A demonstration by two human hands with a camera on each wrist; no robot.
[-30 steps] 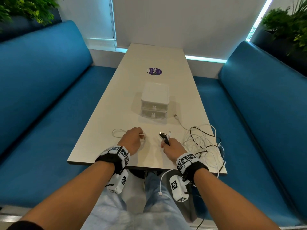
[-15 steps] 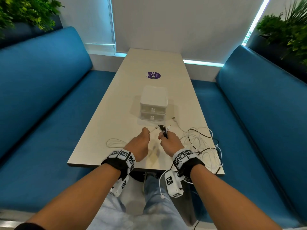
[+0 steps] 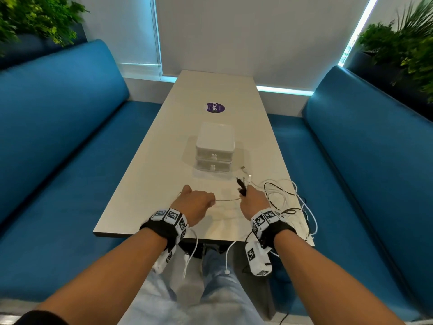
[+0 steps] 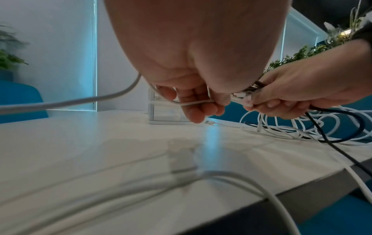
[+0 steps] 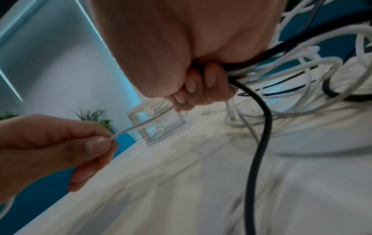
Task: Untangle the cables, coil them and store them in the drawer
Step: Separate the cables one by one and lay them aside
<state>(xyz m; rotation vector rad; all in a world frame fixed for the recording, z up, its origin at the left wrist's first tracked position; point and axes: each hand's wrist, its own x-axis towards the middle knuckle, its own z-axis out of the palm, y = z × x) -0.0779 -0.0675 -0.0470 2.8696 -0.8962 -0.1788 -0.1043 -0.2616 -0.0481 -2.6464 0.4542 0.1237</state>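
Note:
My left hand (image 3: 195, 202) pinches a thin white cable (image 3: 226, 199) that runs taut across to my right hand (image 3: 254, 201). The right wrist view shows thumb and forefinger closed on that white cable (image 5: 128, 129). My right hand grips a bundle of cable ends, black and white plugs (image 3: 242, 184) sticking up from the fist. A tangle of white and black cables (image 3: 284, 198) lies on the table to its right, partly hanging over the near edge. The white two-drawer box (image 3: 214, 148) stands mid-table beyond both hands, both drawers closed.
The pale table (image 3: 150, 184) runs away from me between two blue benches (image 3: 58, 141). A purple round sticker (image 3: 214, 107) lies beyond the drawer box. Loose white cables (image 3: 227, 256) dangle off the near table edge over my knees.
The hands were close together half a second ago; my left hand has since drawn leftwards, stretching a length of white cable out from my right fist.

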